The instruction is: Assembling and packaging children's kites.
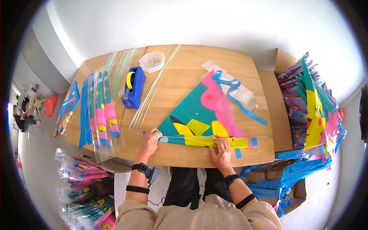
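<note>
A printed kite (195, 107) in green, pink and yellow lies folded in a triangle on the wooden table, with thin pale rods (176, 137) along its near edge. My left hand (151, 138) is closed in a pinch at the left end of that edge; its fingers partly hide what they grip. Closed on the yellow part of the near edge, right of the middle, is my right hand (221, 154), fingertips on top. A short blue tab (238, 153) sticks out beside it. A long blue ribbon (239, 103) trails from the kite's pink tip.
Left on the table (180, 65) lie bagged folded kites (101, 111), loose rods (153, 92), a blue tape dispenser (134, 92) and a clear bowl (152, 61). A clear plastic bag (243, 97) lies under the ribbon. Full cardboard boxes (273, 103) stand at right.
</note>
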Demonstrator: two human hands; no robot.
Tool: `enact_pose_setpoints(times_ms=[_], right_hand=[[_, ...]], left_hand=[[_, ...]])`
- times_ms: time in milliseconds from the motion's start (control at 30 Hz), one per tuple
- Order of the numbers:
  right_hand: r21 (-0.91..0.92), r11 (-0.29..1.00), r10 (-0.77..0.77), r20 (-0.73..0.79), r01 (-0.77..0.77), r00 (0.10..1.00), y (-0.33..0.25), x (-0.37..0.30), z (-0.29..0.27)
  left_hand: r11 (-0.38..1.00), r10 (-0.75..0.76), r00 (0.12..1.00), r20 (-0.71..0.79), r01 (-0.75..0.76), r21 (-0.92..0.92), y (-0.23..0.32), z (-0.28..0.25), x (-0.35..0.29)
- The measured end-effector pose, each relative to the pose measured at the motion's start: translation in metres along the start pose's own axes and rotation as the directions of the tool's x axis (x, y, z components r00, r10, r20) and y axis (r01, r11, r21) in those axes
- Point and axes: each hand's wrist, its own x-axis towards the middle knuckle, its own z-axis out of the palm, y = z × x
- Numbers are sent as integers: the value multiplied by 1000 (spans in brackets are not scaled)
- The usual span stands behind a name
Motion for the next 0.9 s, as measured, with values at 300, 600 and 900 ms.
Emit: enact_pose_setpoints(times_ms=[300,600,900], right_hand=[[-1,999,35,13,-35,999,0,-9,2],[-142,982,-111,115,127,987,-8,-4,-1],[-180,968,-146,150,172,978,-4,-5,1]], left_hand=[[997,-49,999,19,50,-51,2,-5,-3],[999,16,1000,0,-16,29,0,-1,-3],[994,41,999,26,-44,105,-4,-8,-1]])
